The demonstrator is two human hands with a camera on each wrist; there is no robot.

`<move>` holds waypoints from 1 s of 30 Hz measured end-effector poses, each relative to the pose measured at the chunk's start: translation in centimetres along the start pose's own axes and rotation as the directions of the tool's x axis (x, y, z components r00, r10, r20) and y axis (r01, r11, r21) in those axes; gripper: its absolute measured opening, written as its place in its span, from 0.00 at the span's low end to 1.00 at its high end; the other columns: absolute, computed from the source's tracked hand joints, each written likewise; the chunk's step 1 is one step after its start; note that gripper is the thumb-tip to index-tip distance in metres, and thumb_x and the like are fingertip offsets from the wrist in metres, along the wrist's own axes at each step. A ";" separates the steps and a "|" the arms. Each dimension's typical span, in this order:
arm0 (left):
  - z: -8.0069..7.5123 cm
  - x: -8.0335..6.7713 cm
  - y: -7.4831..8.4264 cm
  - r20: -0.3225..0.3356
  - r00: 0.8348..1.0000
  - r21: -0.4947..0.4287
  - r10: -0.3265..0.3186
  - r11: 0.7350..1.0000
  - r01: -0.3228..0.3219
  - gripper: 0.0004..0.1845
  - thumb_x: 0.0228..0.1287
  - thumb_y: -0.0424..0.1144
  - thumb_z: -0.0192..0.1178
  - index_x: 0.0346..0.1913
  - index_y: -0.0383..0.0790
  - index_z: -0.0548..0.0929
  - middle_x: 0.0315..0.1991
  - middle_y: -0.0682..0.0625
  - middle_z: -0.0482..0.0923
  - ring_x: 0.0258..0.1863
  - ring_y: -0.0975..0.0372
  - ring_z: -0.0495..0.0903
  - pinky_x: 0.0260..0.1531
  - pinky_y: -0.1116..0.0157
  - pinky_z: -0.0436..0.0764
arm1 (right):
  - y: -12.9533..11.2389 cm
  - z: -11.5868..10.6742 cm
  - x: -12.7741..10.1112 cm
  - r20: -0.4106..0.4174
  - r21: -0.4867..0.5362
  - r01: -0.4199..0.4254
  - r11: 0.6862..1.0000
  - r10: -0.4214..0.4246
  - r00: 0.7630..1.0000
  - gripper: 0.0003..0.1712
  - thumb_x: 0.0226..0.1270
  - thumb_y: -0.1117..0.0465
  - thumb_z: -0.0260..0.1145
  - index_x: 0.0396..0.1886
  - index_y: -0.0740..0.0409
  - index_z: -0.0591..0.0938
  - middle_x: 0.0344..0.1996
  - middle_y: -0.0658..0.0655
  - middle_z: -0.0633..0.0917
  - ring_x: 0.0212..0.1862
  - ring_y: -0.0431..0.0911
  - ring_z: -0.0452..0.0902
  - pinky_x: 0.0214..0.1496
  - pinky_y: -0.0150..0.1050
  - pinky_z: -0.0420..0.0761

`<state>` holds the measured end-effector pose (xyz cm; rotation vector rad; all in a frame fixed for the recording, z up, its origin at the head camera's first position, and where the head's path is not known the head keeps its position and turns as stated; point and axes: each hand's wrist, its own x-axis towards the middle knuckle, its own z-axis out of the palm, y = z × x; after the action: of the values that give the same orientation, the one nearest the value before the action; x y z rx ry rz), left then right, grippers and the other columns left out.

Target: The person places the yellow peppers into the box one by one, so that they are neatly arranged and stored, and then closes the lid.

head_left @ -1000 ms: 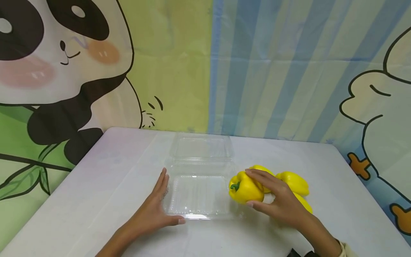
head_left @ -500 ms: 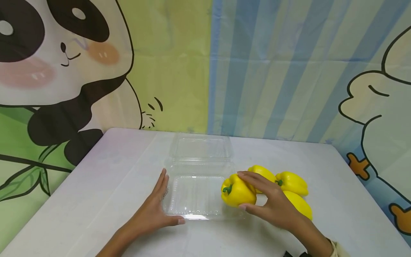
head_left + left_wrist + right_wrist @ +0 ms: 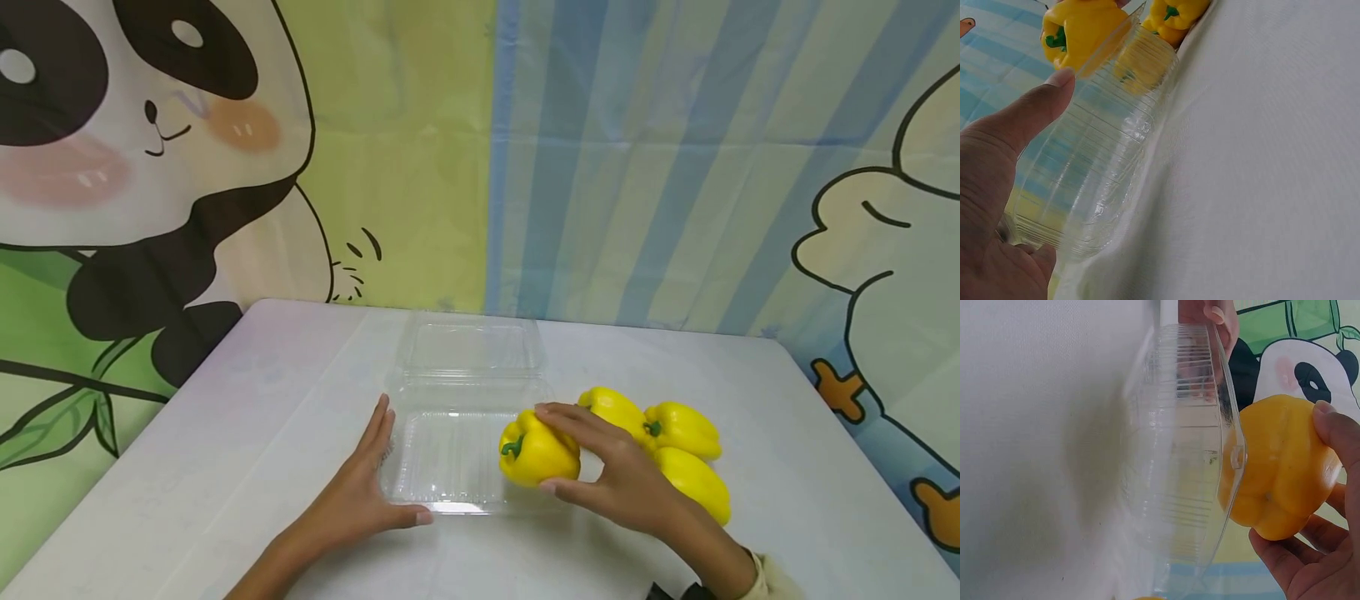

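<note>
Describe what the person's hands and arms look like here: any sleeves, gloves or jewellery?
Both hands are bare: no gloves, rings or watch in view. The left hand and its forearm are uncovered to the frame edge. The right hand ends at a pale cream cuff, with dark fabric beside it.

Lighting: bright, even, diffuse; shadows faint. Soft sheen lay on the white cloth-covered table (image 3: 247,433). Small highlights glinted on the clear ribbed plastic clamshell container (image 3: 457,454). Head view was sharp. Wrist views were slightly soft, with near skin blurred at the frame edges.
</note>
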<state>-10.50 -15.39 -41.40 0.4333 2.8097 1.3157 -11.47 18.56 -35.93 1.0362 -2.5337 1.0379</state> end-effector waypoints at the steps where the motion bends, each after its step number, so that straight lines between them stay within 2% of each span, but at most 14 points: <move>1: 0.0 0.0 0.0 0.001 1.000 -0.001 -0.003 1.000 0.003 0.75 0.32 0.63 0.79 0.78 0.40 0.41 0.78 0.60 0.28 0.71 0.47 0.57 0.64 0.42 0.61 | 0.0 0.1 0.0 0.004 0.003 -0.002 1.000 0.002 1.000 0.40 0.57 0.48 0.74 0.70 0.44 0.71 0.66 0.44 0.71 0.65 0.45 0.70 0.62 0.40 0.73; 13: 0.0 0.2 0.4 0.019 0.997 -0.014 -0.078 0.997 0.078 0.76 0.31 0.63 0.80 0.78 0.46 0.39 0.77 0.61 0.29 0.72 0.48 0.54 0.64 0.42 0.59 | 0.5 1.5 0.3 0.055 0.003 0.034 0.999 -0.034 0.998 0.40 0.58 0.46 0.73 0.70 0.44 0.70 0.66 0.45 0.72 0.65 0.46 0.69 0.61 0.47 0.74; 24: 0.0 0.0 0.4 0.007 0.999 -0.011 -0.048 0.999 0.048 0.74 0.34 0.65 0.77 0.78 0.47 0.39 0.77 0.60 0.30 0.68 0.46 0.64 0.63 0.43 0.63 | 0.8 2.0 0.1 0.048 0.015 0.054 0.998 -0.055 0.997 0.40 0.58 0.46 0.73 0.70 0.45 0.71 0.66 0.46 0.72 0.64 0.46 0.70 0.62 0.48 0.73; 30: 0.1 0.0 0.4 0.003 0.999 0.009 -0.046 0.999 0.046 0.73 0.36 0.65 0.76 0.78 0.47 0.39 0.78 0.58 0.31 0.69 0.46 0.62 0.63 0.41 0.62 | 0.8 2.4 -0.1 0.063 0.018 0.047 0.999 -0.048 0.997 0.40 0.59 0.45 0.72 0.70 0.45 0.71 0.66 0.46 0.71 0.65 0.46 0.69 0.62 0.49 0.73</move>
<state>-10.45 -15.09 -41.18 0.3682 2.8061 1.2940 -11.82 17.39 -38.11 1.1456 -2.5413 1.0313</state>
